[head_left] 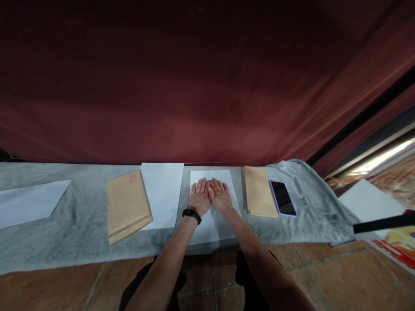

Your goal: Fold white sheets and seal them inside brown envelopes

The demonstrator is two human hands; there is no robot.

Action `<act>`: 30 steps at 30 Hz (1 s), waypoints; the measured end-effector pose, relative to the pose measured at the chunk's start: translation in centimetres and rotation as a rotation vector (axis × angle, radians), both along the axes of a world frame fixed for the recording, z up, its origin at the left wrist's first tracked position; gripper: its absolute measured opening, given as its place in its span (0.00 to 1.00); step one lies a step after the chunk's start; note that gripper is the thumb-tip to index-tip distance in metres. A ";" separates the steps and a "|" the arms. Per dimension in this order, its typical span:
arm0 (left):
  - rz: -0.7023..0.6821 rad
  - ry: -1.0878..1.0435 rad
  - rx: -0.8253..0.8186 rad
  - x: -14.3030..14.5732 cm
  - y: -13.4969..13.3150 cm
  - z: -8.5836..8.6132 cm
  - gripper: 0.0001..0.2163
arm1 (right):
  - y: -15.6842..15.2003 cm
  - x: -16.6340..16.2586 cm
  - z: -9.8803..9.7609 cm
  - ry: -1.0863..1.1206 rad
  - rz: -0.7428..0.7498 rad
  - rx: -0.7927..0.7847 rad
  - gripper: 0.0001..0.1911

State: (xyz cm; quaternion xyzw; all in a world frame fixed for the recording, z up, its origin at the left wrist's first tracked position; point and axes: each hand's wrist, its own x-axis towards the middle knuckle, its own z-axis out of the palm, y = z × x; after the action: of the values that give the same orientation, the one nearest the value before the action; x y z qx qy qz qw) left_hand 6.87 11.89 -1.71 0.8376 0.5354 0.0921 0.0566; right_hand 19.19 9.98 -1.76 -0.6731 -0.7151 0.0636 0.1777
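Note:
Both my hands lie flat, side by side, on a white sheet of paper in front of me. My left hand has its fingers stretched out and a black band on the wrist. My right hand touches it at the thumbs, fingers also extended. Left of this sheet lies another white sheet, its left side partly under brown envelopes. To the right is a brown envelope or small stack of them, apart from my hands.
A grey cloth covers the narrow table. A phone lies right of the brown envelopes, and a white sheet at the far left. A dark red curtain hangs behind the table. Tiled floor shows below.

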 end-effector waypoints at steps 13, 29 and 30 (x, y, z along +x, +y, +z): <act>0.162 -0.002 0.007 0.8 5.2 -0.9 0.29 | 5.3 1.6 -1.1 -0.117 -0.166 -0.002 0.30; 0.310 -0.097 0.090 -0.9 3.8 -1.7 0.30 | 2.9 2.9 -2.1 -0.092 -0.388 0.083 0.35; 0.311 -0.094 0.093 -1.0 3.6 -1.7 0.30 | 2.7 2.9 -2.1 -0.088 -0.393 0.075 0.35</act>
State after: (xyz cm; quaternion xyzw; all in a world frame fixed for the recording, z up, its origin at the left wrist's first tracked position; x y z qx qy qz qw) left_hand 5.88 15.52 -3.37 0.7410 0.6507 0.1634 0.0278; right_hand 22.09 12.68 -3.82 -0.7948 -0.5788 -0.0283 0.1801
